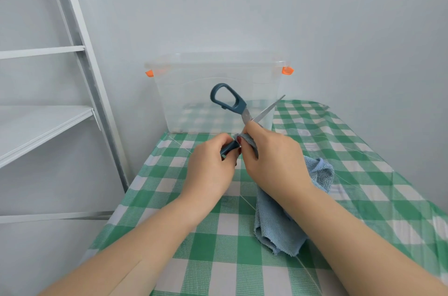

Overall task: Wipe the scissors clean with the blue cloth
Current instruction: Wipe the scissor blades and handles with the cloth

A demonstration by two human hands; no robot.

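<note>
Holding the open scissors [239, 104] above the table [218, 259] by one handle in the curled left hand [211, 169], the person pinches the blue cloth [278, 223] round a blade with the right hand [271, 162], mid-wipe, likely needing a careful draw tipward next.

plain home utility corner: green gingham tablecloth [218, 242], white metal shelving [48, 123], clear storage bin [218, 92], bare walls.
</note>
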